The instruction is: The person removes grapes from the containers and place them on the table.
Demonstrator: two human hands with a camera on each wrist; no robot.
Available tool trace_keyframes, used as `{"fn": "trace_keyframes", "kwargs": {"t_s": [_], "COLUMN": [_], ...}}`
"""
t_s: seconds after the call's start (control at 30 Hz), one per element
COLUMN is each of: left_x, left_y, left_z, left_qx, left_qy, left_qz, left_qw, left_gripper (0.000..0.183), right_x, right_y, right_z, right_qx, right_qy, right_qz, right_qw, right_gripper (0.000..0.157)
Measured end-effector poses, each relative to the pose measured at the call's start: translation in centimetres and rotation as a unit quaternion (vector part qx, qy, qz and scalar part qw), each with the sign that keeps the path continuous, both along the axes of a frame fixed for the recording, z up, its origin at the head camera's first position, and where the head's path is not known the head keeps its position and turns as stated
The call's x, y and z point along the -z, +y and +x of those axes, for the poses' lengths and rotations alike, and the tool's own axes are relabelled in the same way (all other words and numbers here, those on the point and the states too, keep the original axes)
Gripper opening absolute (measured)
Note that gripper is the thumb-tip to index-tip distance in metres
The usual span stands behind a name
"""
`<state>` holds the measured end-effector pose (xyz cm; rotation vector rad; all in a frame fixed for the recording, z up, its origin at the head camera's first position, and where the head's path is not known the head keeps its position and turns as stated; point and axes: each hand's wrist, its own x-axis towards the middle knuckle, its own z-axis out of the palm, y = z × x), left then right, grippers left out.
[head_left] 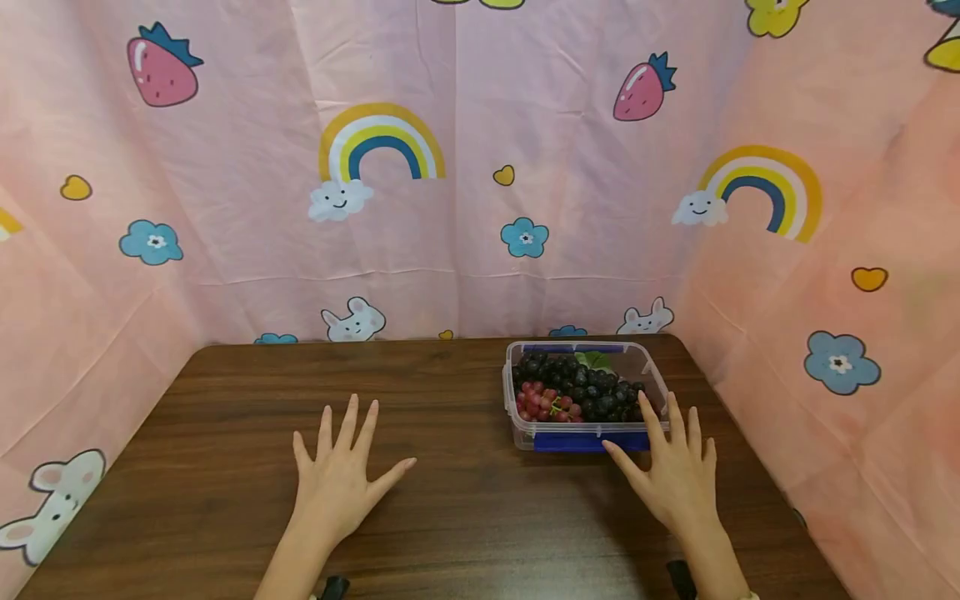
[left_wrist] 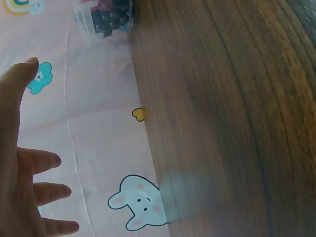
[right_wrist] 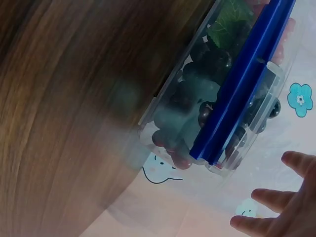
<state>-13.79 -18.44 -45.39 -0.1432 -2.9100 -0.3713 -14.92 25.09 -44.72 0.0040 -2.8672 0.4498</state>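
Observation:
A clear plastic container (head_left: pixel 525 435) without a lid on top stands at the back right of the table, a blue clip along its front. Dark grapes (head_left: pixel 592 387) fill most of it, with a bunch of red grapes (head_left: pixel 543 402) at the front left and a green leaf (head_left: pixel 595 361) behind. My right hand (head_left: pixel 678 479), fingers spread, hovers by the container's front right corner, its fingertips overlapping the rim in the head view. To the left, my left hand (head_left: pixel 335 487) is spread over bare wood, holding nothing. In the right wrist view the blue clip (right_wrist: pixel 242 84) shows close up.
The brown wooden table (head_left: pixel 450 517) has its back edge against a pink printed cloth (head_left: pixel 480 275). This cloth also hangs along the left and right sides. A dark band (head_left: pixel 681 577) sits at my right wrist, another (head_left: pixel 335 587) at my left.

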Motion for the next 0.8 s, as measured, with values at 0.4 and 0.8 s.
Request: {"fn": "trace_keyframes", "kwargs": {"t_s": [0.4, 0.8], "left_x": [0.1, -0.6], "left_y": [1.1, 3.3], "left_z": [-1.1, -3.5], "left_qx": [0.052, 0.159], "left_qy": [0.005, 0.020], "left_qz": [0.015, 0.034], "left_qw": [0.9985, 0.9865], "left_gripper": [0.100, 0.094], "right_x": [0.1, 0.1], "right_y": [0.3, 1.2], "right_z": [-0.4, -1.5], "right_qx": [0.000, -0.002], "right_qy": [-0.023, -0.041], "right_qz": [-0.001, 0.000], "right_qw": [1.000, 0.999], "right_gripper": [0.098, 0.103]}}
